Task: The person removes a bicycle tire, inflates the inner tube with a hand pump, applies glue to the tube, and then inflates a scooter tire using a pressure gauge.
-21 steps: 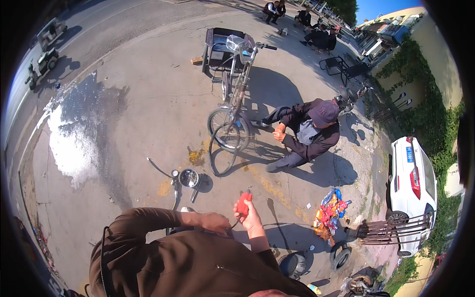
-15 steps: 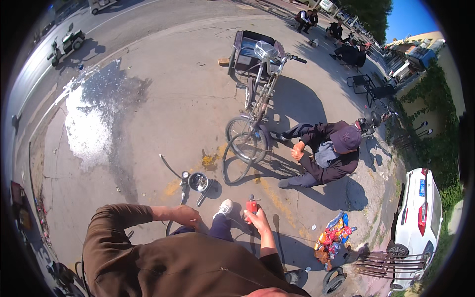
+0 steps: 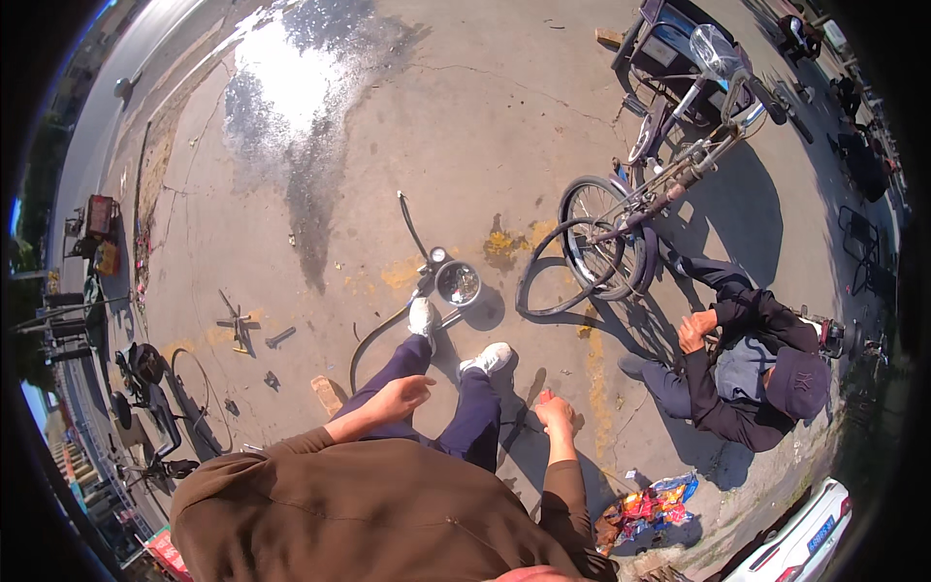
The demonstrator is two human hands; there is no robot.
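My right hand point(image 3: 555, 415) is closed around a small red object point(image 3: 546, 396), mostly hidden by the fingers; its kind cannot be told. My left hand point(image 3: 402, 396) hovers over my left leg, fingers loosely extended, with nothing visible in it. Ahead of my shoes stands a round metal bowl point(image 3: 441, 283) with small bits inside. Beside it are a pressure gauge point(image 3: 438, 254) and a black hose point(image 3: 412, 223). Farther right, a black rubber tube point(image 3: 525, 294) loops from the front wheel point(image 3: 572, 209) of a cargo tricycle point(image 3: 679, 179).
A person in a dark cap point(image 3: 797, 381) sits at right, hands together. Crumpled colourful wrappers point(image 3: 648, 509) lie near my right arm. Tools point(image 3: 236, 322) and a wooden block point(image 3: 327, 395) lie to the left, near a parked bike point(image 3: 145, 407). A white car point(image 3: 800, 543) is at lower right.
The view has swung left, so the tricycle and seated person appear farther right. My left hand is now seen more fully. The red object in my right hand shows less than before.
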